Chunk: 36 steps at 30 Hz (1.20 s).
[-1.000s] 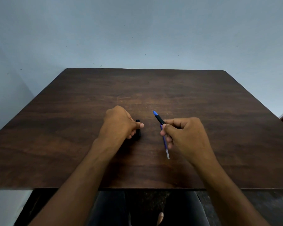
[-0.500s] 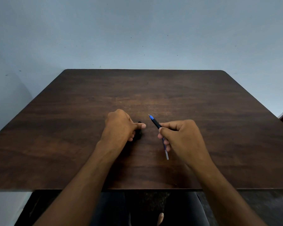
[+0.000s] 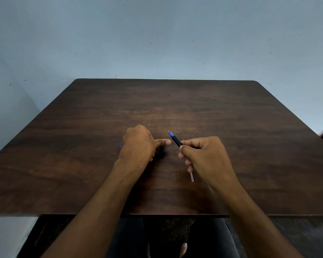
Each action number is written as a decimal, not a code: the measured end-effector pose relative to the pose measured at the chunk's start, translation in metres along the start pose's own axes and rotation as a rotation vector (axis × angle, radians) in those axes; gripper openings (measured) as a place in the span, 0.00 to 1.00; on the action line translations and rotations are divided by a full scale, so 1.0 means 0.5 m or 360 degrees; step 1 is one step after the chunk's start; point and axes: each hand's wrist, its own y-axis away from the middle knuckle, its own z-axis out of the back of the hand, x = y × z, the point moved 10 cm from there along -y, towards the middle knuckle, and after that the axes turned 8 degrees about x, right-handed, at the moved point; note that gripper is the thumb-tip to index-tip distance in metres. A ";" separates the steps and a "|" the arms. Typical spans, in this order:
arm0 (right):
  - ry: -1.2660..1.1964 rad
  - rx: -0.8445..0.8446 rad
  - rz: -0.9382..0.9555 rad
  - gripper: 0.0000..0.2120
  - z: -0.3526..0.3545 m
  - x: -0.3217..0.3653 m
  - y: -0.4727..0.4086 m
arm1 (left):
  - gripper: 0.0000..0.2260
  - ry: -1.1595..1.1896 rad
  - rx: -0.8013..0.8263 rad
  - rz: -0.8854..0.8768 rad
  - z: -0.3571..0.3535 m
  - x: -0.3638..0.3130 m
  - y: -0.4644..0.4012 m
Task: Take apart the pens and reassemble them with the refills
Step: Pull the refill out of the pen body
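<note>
Head view: bare dark wooden table (image 3: 231, 112)

Pretty dim, flat light; the table (image 3: 231, 112) is catching a soft sheen near its middle, its edges bowing from wide-angle distortion.

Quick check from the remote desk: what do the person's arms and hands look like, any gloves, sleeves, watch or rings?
Both forearms are bare to the frame edge: no sleeves show. The left hand and right hand wear no gloves, and no watch, band or ring is visible on the sides facing the camera.
</note>
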 end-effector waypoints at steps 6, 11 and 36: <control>-0.0064 -0.0020 0.0004 0.08 0.001 -0.011 0.001 | 0.19 0.0280 -0.0101 -0.0122 0.016 -0.005 0.023; -0.0185 -0.0056 0.0070 0.08 0.005 -0.005 0.008 | 0.11 0.0869 -0.0154 -0.0561 0.036 -0.033 0.112; 0.0231 -0.0019 0.0397 0.07 -0.025 0.037 0.012 | 0.15 0.2071 0.0149 -0.0351 -0.024 -0.008 0.123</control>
